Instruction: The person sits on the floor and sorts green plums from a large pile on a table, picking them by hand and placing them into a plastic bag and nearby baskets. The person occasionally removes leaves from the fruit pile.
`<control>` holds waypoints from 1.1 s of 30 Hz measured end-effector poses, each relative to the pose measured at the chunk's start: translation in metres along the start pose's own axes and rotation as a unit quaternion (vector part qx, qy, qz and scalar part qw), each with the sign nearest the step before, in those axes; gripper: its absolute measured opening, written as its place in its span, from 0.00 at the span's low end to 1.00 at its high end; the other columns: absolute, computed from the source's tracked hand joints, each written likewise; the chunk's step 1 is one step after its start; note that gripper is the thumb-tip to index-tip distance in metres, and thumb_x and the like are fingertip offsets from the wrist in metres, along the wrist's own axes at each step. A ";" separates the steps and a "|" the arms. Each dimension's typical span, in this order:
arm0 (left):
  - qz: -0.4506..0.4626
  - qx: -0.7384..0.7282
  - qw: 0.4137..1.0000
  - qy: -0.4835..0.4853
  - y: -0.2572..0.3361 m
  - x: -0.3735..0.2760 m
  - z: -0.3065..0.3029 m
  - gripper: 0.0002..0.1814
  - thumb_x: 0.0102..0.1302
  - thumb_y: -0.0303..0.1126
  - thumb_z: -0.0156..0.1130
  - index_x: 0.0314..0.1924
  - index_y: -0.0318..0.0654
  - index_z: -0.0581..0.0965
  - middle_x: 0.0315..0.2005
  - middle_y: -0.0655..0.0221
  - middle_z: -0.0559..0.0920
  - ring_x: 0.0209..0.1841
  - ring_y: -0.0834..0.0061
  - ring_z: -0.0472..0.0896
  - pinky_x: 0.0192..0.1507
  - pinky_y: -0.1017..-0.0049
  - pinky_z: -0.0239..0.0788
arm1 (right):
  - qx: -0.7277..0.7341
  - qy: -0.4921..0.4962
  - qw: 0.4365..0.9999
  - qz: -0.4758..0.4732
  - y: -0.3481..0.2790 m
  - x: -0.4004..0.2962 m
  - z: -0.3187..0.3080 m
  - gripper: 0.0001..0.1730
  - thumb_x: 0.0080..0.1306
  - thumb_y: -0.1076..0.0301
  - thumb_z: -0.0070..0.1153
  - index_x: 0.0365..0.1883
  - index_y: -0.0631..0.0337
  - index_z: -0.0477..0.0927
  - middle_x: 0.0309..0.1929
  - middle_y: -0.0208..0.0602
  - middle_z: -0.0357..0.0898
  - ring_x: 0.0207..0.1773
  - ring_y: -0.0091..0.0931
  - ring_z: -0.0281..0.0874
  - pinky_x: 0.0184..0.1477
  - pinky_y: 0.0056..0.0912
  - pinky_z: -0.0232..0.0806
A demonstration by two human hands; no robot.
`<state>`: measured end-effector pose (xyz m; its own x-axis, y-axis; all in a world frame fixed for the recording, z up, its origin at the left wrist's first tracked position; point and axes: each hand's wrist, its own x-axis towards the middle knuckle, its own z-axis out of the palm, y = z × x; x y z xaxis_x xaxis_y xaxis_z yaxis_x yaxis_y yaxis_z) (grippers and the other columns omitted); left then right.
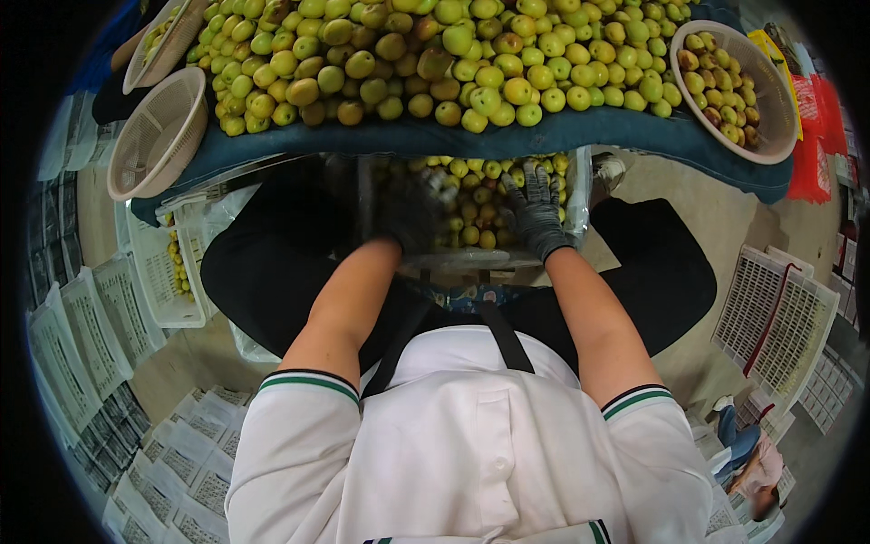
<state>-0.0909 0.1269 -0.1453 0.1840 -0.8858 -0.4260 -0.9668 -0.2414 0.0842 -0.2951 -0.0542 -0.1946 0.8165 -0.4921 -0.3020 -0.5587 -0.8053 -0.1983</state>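
Note:
Below the table edge, between my knees, is a crate lined with clear plastic. It holds many round yellow-green fruits, some browned, resembling fresh jujubes. My right hand, in a grey knit glove, lies palm down on the fruit at the crate's right side, fingers spread. My left hand, also in a dark glove, is over the crate's left part. Motion blur and shadow hide its fingers, so what it may hold is unclear. Above the crate, a large heap of the same fruit covers the table.
A blue padded cloth edges the table. Pink plastic baskets stand at its sides: a right one with browner fruit, a left one without fruit. A white crate is beside my left knee. Stacked crates stand right; a person is behind.

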 end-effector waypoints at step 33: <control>-0.132 0.002 0.989 0.058 -0.076 0.007 -0.028 0.31 0.73 0.45 0.45 0.73 0.45 0.61 0.72 0.57 0.63 0.75 0.59 0.58 0.73 0.58 0.52 | -0.055 0.080 0.982 -0.164 0.044 0.102 -0.040 0.27 0.66 0.52 0.54 0.62 0.50 0.72 0.65 0.51 0.70 0.66 0.51 0.65 0.67 0.56 0.60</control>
<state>-0.0113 0.1281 -0.1292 0.4497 -0.8317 -0.3255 -0.8828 -0.4692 -0.0207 -0.2309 -0.1531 -0.1964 0.9673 -0.2383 -0.0866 -0.2494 -0.9557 -0.1564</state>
